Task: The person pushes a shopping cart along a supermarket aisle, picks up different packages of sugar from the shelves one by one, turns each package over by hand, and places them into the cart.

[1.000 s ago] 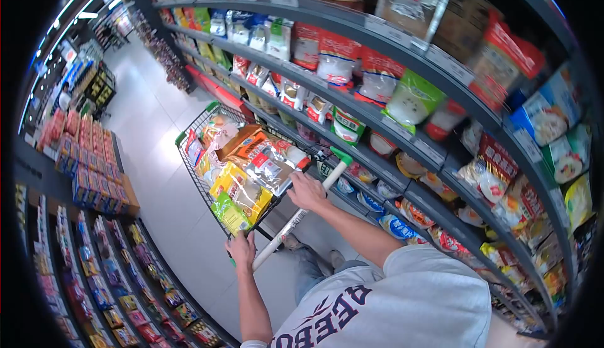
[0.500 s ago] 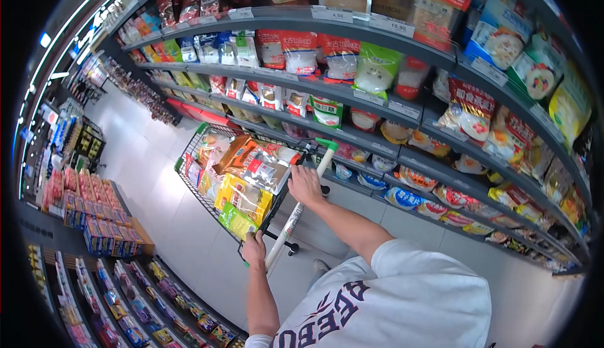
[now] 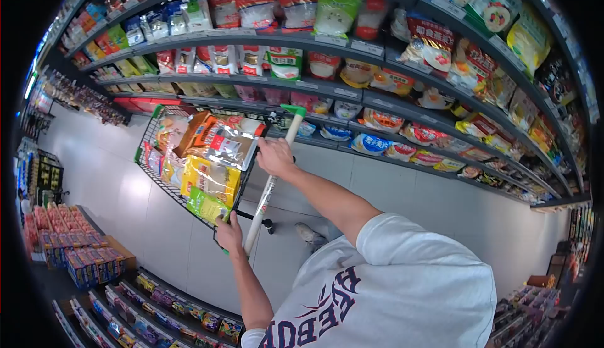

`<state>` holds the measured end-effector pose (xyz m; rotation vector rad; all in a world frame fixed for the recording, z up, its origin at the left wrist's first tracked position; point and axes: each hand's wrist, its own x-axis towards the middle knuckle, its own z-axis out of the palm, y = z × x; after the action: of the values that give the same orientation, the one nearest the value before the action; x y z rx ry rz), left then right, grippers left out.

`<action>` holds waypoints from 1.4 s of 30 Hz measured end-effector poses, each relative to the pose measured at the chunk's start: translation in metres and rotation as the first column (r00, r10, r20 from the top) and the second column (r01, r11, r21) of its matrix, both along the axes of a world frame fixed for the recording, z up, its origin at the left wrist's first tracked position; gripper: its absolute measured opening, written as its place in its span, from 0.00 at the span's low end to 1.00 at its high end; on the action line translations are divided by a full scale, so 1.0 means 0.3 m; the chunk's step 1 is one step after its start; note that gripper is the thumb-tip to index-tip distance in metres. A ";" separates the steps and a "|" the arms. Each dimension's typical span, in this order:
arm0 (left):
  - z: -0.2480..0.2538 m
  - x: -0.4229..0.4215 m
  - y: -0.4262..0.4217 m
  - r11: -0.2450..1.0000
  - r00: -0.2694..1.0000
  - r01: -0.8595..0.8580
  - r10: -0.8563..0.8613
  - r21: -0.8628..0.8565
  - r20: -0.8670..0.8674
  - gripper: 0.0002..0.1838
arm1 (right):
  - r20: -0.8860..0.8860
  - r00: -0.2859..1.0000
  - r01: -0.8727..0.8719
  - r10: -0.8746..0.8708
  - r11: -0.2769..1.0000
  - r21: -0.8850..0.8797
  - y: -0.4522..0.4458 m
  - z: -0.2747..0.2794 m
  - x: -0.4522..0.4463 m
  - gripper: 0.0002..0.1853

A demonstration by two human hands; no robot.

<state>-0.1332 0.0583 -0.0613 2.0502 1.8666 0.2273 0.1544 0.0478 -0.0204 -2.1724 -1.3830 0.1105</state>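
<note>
Cart [image 3: 167,191] farther left than before

I see the black wire shopping cart [image 3: 167,188] has swung from pointing near eleven o'clock toward ten; the stacked blue cardboard boxes [image 3: 94,263] have slipped from nearly nine to eight.

Right hand [image 3: 275,158] at white handlebar [image 3: 265,203]; left hand [image 3: 230,233] seemingly touching green packet [image 3: 207,204].
</note>
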 end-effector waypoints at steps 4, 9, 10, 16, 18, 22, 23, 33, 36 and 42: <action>-0.020 -0.046 -0.011 0.999 1.000 0.021 -0.022 0.039 0.022 0.33 | -0.010 1.000 0.012 -0.012 0.999 -0.045 -0.016 0.001 -0.041 0.14; -0.043 -0.059 -0.016 0.998 0.997 0.060 -0.059 0.023 -0.043 0.35 | -0.034 0.999 0.038 -0.040 0.998 -0.044 -0.036 -0.006 -0.061 0.11; -0.068 -0.080 -0.009 0.996 0.997 0.067 -0.065 0.051 -0.029 0.35 | -0.024 0.998 0.052 -0.052 0.998 -0.023 -0.040 -0.018 -0.064 0.11; -0.068 -0.091 0.003 0.996 0.996 0.089 -0.089 0.016 -0.008 0.36 | -0.031 0.997 0.068 -0.067 0.997 0.038 -0.047 -0.035 -0.069 0.10; -0.058 -0.085 -0.006 0.996 0.996 0.092 -0.092 0.017 -0.016 0.36 | -0.022 0.997 0.074 -0.073 0.995 0.064 -0.050 -0.034 -0.072 0.10; -0.068 -0.088 -0.008 0.991 0.993 0.114 -0.113 0.063 -0.021 0.35 | -0.061 0.997 0.049 -0.048 0.999 0.007 -0.060 -0.011 -0.064 0.10; -0.076 -0.090 -0.007 0.990 0.994 0.108 -0.107 0.085 -0.016 0.35 | -0.053 0.997 0.052 -0.056 0.995 -0.080 -0.047 -0.016 -0.062 0.09; 0.018 -0.052 -0.027 0.998 1.000 0.001 0.000 -0.059 0.026 0.37 | -0.095 0.995 0.036 -0.043 0.997 -0.067 -0.045 -0.008 -0.062 0.09; 0.018 -0.049 -0.027 0.999 1.000 -0.001 0.002 -0.045 0.022 0.38 | -0.078 0.996 0.040 -0.041 0.999 -0.014 -0.045 -0.002 -0.065 0.07; 0.028 -0.048 -0.028 0.999 0.999 0.002 0.000 -0.051 0.037 0.39 | -0.037 0.998 0.058 -0.056 0.997 0.060 -0.034 -0.025 -0.063 0.06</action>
<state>-0.1476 0.0499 -0.0528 1.9996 1.8301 0.2133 0.1355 0.0377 -0.0279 -2.1475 -1.2873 0.0842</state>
